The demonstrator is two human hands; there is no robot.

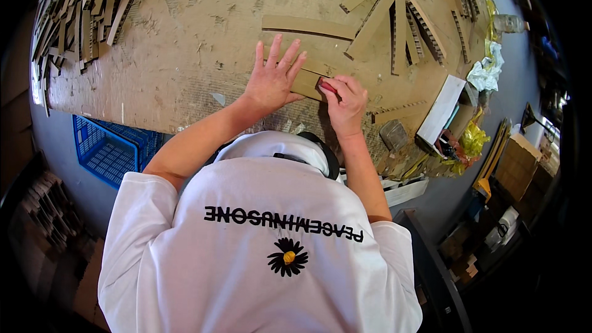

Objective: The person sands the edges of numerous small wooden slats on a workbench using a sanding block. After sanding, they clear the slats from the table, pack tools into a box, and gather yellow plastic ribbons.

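My left hand lies with its fingers spread, pressing on a flat strip of brown cardboard near the table's front edge. Just to its right, my right hand is closed on a small red tool. The fingers cover most of that tool, and its working end meets the cardboard strip. Beyond both hands, a longer cardboard strip lies crosswise on the table.
Honeycomb-edged cardboard strips fan out at the right, and a large heap of strips covers the far left. A blue plastic crate stands below the worn table. A clear bottle and yellow plastic lie right.
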